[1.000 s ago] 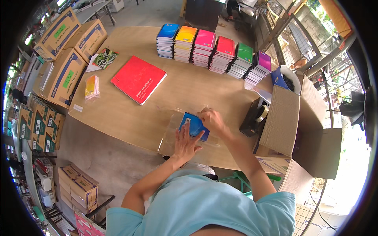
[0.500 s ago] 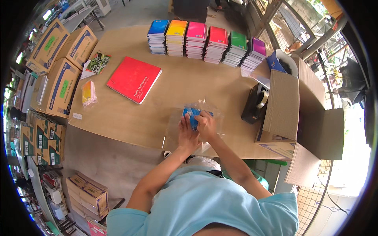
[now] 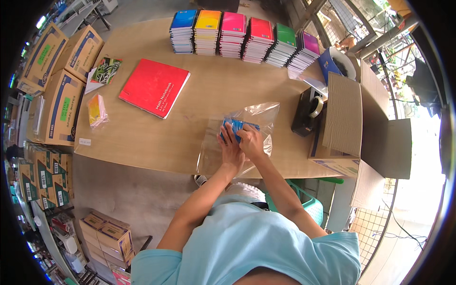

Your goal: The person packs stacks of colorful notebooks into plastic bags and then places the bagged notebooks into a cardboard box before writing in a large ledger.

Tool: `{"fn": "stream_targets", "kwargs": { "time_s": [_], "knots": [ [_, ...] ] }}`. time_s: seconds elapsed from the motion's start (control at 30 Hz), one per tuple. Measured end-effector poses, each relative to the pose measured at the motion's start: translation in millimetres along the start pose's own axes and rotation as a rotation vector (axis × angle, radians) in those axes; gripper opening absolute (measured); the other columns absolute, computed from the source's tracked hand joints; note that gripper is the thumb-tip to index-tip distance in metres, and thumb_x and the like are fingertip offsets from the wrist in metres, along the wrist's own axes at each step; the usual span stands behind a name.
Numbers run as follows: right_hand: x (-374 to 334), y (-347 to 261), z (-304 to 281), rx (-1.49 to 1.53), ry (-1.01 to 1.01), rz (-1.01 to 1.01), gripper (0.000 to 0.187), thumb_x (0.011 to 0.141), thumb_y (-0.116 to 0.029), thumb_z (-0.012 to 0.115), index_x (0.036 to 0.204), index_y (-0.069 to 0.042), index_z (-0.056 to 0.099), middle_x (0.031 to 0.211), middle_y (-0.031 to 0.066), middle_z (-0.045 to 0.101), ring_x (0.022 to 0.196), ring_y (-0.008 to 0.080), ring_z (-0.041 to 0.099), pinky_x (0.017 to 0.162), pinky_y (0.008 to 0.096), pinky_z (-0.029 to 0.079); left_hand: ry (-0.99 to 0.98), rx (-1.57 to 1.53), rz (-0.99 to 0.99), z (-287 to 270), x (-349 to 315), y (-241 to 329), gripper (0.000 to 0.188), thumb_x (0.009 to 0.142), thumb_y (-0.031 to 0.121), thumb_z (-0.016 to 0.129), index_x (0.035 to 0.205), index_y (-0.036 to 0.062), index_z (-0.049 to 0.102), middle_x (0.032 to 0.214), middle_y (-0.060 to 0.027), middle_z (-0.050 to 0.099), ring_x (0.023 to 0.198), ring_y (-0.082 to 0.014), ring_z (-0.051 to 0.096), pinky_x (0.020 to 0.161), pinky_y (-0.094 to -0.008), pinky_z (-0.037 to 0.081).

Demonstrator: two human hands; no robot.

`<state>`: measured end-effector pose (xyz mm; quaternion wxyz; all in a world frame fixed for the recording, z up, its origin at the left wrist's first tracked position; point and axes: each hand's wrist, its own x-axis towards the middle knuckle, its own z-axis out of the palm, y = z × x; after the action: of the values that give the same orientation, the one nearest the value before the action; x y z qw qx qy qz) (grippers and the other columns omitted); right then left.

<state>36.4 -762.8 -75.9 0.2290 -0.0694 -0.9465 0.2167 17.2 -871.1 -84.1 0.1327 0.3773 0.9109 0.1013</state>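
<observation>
Nearest notebook [image 3: 235,124] before notebook stacks [image 3: 258,42], left of tape dispenser [image 3: 304,114]

The hands [image 3: 251,142] cover much of the blue notebook [image 3: 232,123], hiding its near edge; whether the clear plastic [image 3: 262,114] lies over or under it is unclear; flaps [image 3: 343,111] hide most of the inside of the open carton [image 3: 343,165]; the upper edge cuts off a dark panel [image 3: 216,4].

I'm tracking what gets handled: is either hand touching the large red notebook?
No, the left hand and right hand are both at the small blue notebook; the large red notebook lies apart, farther left.
</observation>
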Motion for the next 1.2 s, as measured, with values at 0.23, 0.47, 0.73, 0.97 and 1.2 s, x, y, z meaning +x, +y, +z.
{"fn": "stream_targets", "kwargs": {
  "time_s": [0.23,0.47,0.73,0.97,1.2],
  "knots": [
    [-2.8,-9.1,-1.0,-0.042,-0.034,0.003,0.013,0.063,0.000,0.064,0.073,-0.006,0.068,0.075,0.0074,0.058,0.077,0.0294,0.061,0.064,0.0408,0.050,0.021,0.008,-0.008,12.0,2.5,-3.6,0.095,0.083,0.041,0.067,0.149,-0.0061,0.019,0.154,-0.0383,-0.001,0.142,-0.0579,-0.002,0.110,-0.0696,0.011],
    [-8.2,-16.6,-2.3,-0.126,-0.068,-0.043,0.002,0.069,-0.007,0.063,0.071,-0.006,0.062,0.083,0.0050,0.057,0.084,0.0261,0.060,0.068,0.0410,0.052,0.216,0.163,-0.005,29.3,5.4,-7.9,0.085,0.085,0.041,0.061,0.146,-0.0072,0.028,0.154,-0.0390,0.003,0.142,-0.0582,0.002,0.109,-0.0721,0.010],
    [-20.9,-25.2,-37.3,-0.165,-0.290,-0.064,0.044,0.075,-0.006,0.063,0.118,0.003,0.061,0.100,0.0125,0.055,0.097,0.0298,0.056,0.080,0.0379,0.053,0.309,-0.094,0.199,-48.8,-53.5,-57.5,0.058,0.077,0.026,0.075,0.131,0.0149,0.058,0.153,-0.0190,0.034,0.146,-0.0433,0.018,0.109,-0.0720,0.005],
    [-41.8,-18.5,-4.8,-0.173,-0.172,-0.104,0.042,0.081,-0.007,0.055,0.121,0.006,0.057,0.113,0.0155,0.055,0.113,0.0329,0.054,0.100,0.0452,0.046,0.287,-0.004,0.476,-35.3,23.9,-124.3,0.025,0.085,0.004,0.063,0.102,0.0199,0.072,0.124,0.0018,0.059,0.129,-0.0190,0.049,0.113,-0.0675,0.006],
    [-56.5,-5.9,4.3,-0.161,-0.142,-0.058,0.042,0.081,-0.006,0.054,0.123,0.002,0.058,0.124,0.0158,0.055,0.124,0.0336,0.050,0.106,0.0468,0.042,0.402,-0.253,0.468,-39.5,-23.4,-48.5,0.048,0.086,0.005,0.056,0.133,0.0140,0.052,0.135,-0.0090,0.054,0.134,-0.0246,0.045,0.116,-0.0592,0.012]
  ]
}}
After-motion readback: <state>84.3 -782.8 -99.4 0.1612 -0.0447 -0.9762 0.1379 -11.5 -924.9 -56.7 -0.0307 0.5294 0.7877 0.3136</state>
